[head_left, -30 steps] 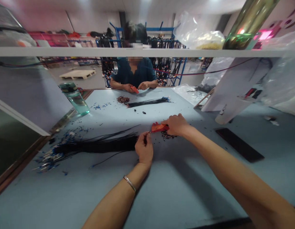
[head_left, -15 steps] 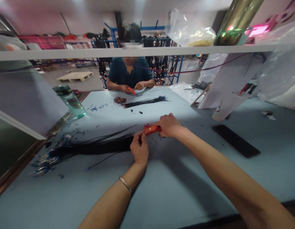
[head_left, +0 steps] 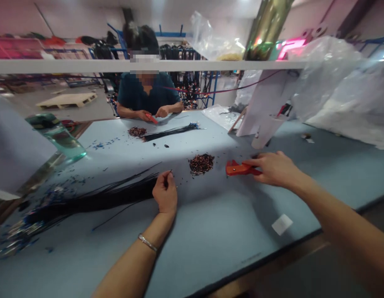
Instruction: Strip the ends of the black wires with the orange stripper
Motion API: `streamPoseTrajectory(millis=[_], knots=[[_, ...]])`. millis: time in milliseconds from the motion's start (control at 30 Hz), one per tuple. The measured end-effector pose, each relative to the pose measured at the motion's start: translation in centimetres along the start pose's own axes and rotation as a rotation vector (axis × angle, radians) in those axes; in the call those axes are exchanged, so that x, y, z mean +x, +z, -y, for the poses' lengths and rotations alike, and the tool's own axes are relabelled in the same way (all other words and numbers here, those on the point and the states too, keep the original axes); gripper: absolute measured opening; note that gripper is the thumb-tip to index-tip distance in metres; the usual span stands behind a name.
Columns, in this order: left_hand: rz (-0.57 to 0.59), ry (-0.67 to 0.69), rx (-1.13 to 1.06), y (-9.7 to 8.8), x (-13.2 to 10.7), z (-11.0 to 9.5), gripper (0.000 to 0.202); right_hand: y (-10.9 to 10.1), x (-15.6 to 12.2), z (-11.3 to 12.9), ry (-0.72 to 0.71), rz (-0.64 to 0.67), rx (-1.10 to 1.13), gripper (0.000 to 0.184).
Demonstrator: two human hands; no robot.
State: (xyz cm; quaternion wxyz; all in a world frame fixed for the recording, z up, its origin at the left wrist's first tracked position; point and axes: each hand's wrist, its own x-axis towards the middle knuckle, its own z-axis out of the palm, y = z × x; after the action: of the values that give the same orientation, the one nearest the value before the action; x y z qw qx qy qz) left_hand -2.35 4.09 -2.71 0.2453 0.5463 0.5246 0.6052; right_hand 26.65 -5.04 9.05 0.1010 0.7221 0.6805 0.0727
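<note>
My left hand point(head_left: 165, 192) is closed in a pinch on a thin black wire, whose tip shows just above the fingertips. It is at the right end of a thick bundle of black wires point(head_left: 108, 203) lying on the table. The bundle's far left end has blue and silvery tips. My right hand point(head_left: 277, 167) is wrapped round the handles of orange-red wire strippers point(head_left: 240, 169), their jaws pointing left, apart from the wire. Between my hands, behind them, lies a pile of small dark and coppery scraps point(head_left: 201, 164).
Across the table a co-worker point(head_left: 148, 95) holds a similar orange tool point(head_left: 151, 118) beside another wire bundle point(head_left: 171, 131). A bottle point(head_left: 63, 140) stands left; a white shelf point(head_left: 186, 66) crosses above. A white cup point(head_left: 268, 132) and a small white card point(head_left: 282, 224) are at right.
My right hand has drawn the wire strippers away to the right from my left hand. The scrap pile has come into view between them. The camera view has turned rightward.
</note>
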Motion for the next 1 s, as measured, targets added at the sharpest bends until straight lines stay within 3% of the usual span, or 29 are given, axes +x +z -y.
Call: streamPoseTrajectory(millis=[133, 233, 400, 533, 633, 733, 800, 900, 1000], knots=[[0.017, -0.001, -0.008, 0.0, 0.3, 0.2, 0.024, 1.4, -4.3, -2.3, 0.069, 0.123, -0.041, 0.047], [0.033, 0.016, 0.013, 0.0, 0.4, 0.2, 0.024, 2.5, -5.3, -2.0, 0.087, 0.125, -0.036, 0.047], [0.027, 0.043, 0.067, -0.2, 0.6, 0.3, 0.024, 2.8, -2.7, 2.1, 0.046, -0.037, 0.021, 0.046], [0.038, 0.043, 0.068, -0.4, 0.8, 0.4, 0.024, 2.3, 0.8, 5.9, 0.060, -0.122, 0.375, 0.049], [0.061, 0.041, 0.033, -0.5, 0.7, 0.3, 0.024, 2.1, 2.3, 6.7, 0.109, -0.157, 0.518, 0.050], [0.132, 0.063, 0.052, -0.5, 0.4, 0.0, 0.026, 2.3, 2.2, 6.0, 0.127, -0.169, 0.668, 0.059], [0.204, 0.105, 0.105, -0.4, 0.0, -0.4, 0.026, 2.7, 1.4, 5.7, 0.078, -0.144, 0.885, 0.054], [0.291, 0.165, 0.154, -0.2, -0.6, -1.1, 0.025, 3.6, 0.3, 6.5, -0.008, 0.017, 1.736, 0.042], [0.362, 0.187, 0.198, -0.2, -1.0, -1.7, 0.024, 4.4, 0.0, 8.6, -0.018, 0.250, 2.167, 0.039]])
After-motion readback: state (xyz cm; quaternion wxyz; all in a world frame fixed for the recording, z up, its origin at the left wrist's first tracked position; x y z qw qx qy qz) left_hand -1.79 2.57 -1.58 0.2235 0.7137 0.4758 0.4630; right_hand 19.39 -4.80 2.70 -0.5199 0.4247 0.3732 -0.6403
